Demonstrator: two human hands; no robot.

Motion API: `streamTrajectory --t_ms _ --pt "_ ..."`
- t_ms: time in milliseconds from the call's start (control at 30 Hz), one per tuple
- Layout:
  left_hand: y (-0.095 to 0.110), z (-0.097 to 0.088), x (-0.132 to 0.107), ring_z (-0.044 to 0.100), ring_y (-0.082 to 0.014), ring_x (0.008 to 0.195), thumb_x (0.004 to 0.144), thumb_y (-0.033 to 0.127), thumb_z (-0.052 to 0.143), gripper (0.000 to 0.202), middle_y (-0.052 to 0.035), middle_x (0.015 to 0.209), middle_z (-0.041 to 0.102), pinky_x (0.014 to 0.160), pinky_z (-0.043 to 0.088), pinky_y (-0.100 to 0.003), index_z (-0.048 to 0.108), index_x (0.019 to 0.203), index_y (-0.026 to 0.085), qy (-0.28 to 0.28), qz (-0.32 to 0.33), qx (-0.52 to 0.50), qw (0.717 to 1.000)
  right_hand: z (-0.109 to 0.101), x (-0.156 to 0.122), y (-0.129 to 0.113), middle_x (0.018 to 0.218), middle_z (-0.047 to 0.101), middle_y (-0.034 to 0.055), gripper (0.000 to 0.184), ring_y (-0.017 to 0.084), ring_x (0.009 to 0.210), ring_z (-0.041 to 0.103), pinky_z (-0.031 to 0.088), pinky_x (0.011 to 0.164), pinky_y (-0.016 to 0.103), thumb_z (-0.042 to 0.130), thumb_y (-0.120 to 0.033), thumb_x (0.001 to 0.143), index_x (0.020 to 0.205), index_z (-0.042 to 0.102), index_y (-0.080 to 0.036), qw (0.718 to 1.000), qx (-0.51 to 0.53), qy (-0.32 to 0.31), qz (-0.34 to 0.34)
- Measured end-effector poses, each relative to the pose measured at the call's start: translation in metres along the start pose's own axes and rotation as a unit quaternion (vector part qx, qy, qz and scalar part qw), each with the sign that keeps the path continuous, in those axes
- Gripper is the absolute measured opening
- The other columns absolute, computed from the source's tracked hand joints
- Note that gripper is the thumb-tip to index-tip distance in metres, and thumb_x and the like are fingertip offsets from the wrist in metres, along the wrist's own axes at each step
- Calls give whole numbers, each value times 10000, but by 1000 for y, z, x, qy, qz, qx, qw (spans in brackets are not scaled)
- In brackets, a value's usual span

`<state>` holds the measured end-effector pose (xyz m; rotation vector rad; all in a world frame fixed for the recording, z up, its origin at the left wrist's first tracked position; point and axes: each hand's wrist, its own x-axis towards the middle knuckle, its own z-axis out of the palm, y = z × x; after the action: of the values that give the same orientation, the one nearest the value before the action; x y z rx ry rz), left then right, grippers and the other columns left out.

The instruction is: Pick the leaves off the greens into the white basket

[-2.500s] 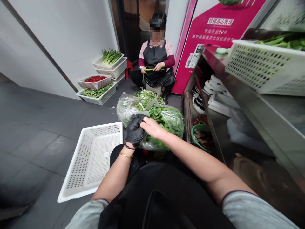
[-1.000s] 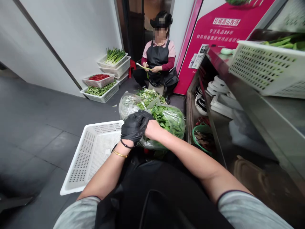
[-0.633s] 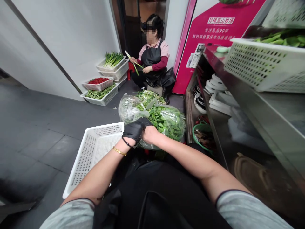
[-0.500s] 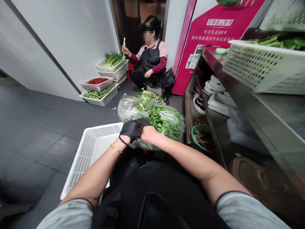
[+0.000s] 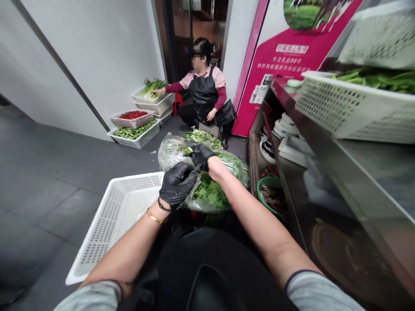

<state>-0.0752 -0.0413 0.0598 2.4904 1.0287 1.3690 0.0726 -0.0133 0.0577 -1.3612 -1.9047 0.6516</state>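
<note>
Both my hands wear black gloves and meet above a clear plastic bag of leafy greens (image 5: 214, 194) on the floor before my knees. My left hand (image 5: 177, 183) is closed, its fingertips pinching at the heel of the glove on my right hand (image 5: 202, 154). My right hand's fingers are curled, hovering just over the greens with nothing visibly in them. A gold bangle sits on my left wrist. To the left of the bag lies a white perforated basket (image 5: 110, 224).
A person in a black apron (image 5: 204, 93) squats by the doorway, reaching into a tray of scallions (image 5: 152, 88). Trays of red chillies (image 5: 132, 115) and green pods (image 5: 132, 131) stand by the wall. At right, a steel counter (image 5: 324, 142) carries a white basket (image 5: 340, 110); plates (image 5: 285, 134) and a green bowl (image 5: 270, 194) sit beneath.
My right hand was bare and is now covered by a black glove, moved forward over the bag. My left hand dropped back slightly. The other person turned and reached to the scallion tray.
</note>
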Motion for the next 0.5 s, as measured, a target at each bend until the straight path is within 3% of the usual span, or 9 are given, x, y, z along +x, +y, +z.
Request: streamTrajectory --t_ms 67,167,233,333,433,500 --pt "4 5 -3 548 -124 579 810 386 628 213 0 636 609 589 456 -233 608 737 187 7 -40 -1 999 -12 3 -11 794 720 46 392 172 828 672 546 821 349 404 -480 871 940 657 -189 981 181 70 3" --pt "7 17 1 612 -162 693 808 432 626 268 -34 776 666 635 482 -254 642 913 186 -14 -47 8 999 -14 -1 -29 721 701 65 429 190 786 672 560 776 351 430 -549 810 852 641 -178 871 466 147 57" --pt "10 22 9 647 -205 853 852 400 567 332 -84 965 694 726 503 -290 622 1102 189 -38 -37 34 998 -7 -6 -36 682 688 68 423 203 772 671 568 744 358 441 -556 781 818 627 -178 832 525 147 103" --pt "15 23 21 663 -280 867 883 337 492 370 -160 1000 695 714 512 -364 607 1174 141 -136 -50 140 980 1 -13 -35 693 687 70 386 208 807 671 568 747 366 449 -524 767 818 626 -184 835 518 136 129" --pt "19 23 25 673 -341 769 877 257 449 322 -218 870 696 640 503 -414 674 1006 67 -223 -84 218 946 2 -11 -24 795 706 80 379 202 913 661 547 831 364 426 -514 763 844 645 -216 862 469 169 92" --pt "22 25 23 678 -354 754 862 237 461 296 -231 838 695 626 505 -419 694 904 60 -243 -89 219 941 2 -7 -16 880 711 88 379 193 994 641 518 901 351 402 -507 766 853 661 -244 877 424 219 62"
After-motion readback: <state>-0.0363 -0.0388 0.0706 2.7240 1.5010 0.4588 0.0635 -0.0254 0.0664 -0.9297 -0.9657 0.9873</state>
